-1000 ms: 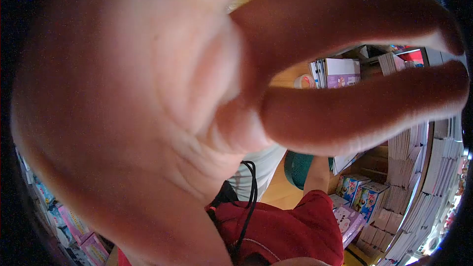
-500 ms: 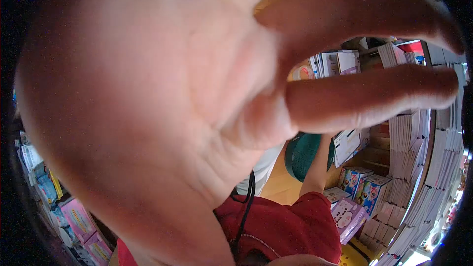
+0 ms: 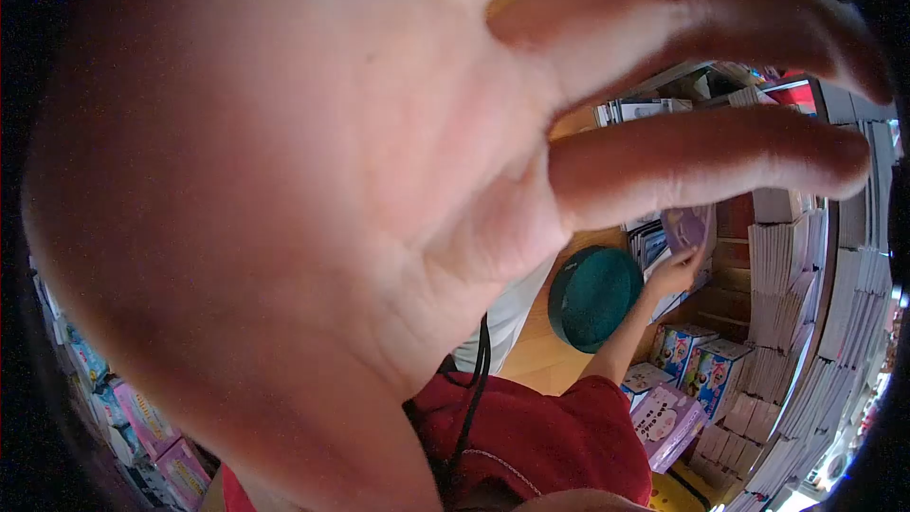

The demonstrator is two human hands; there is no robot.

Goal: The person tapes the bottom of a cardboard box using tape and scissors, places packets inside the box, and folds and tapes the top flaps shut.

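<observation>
My left hand (image 3: pixel 417 161) fills most of the view, very close to the camera. Its palm faces the lens, with two fingers stretched apart toward the right, and nothing shows in it. Beyond it, my right hand (image 3: pixel 673 273) reaches out at the end of my right arm. Its fingers are closed on a flat purple printed item (image 3: pixel 688 228), whose upper part passes behind a left-hand finger. Whether that item is a booklet or a packet is unclear. Close to the right forearm is a round dark-green stool or cushion (image 3: pixel 595 299) on the wooden floor.
Tall stacks of books or paper (image 3: pixel 782 261) line the right side. Colourful boxes (image 3: pixel 716 374) and a purple box (image 3: pixel 667 422) sit below them. Pink packages (image 3: pixel 180 474) are at lower left. Papers and folders (image 3: pixel 649 242) stand past the green round object.
My right hand has come into sight from behind the left-hand fingers, with the purple item in it. My left hand has shifted only slightly, uncovering more of the green round object.
</observation>
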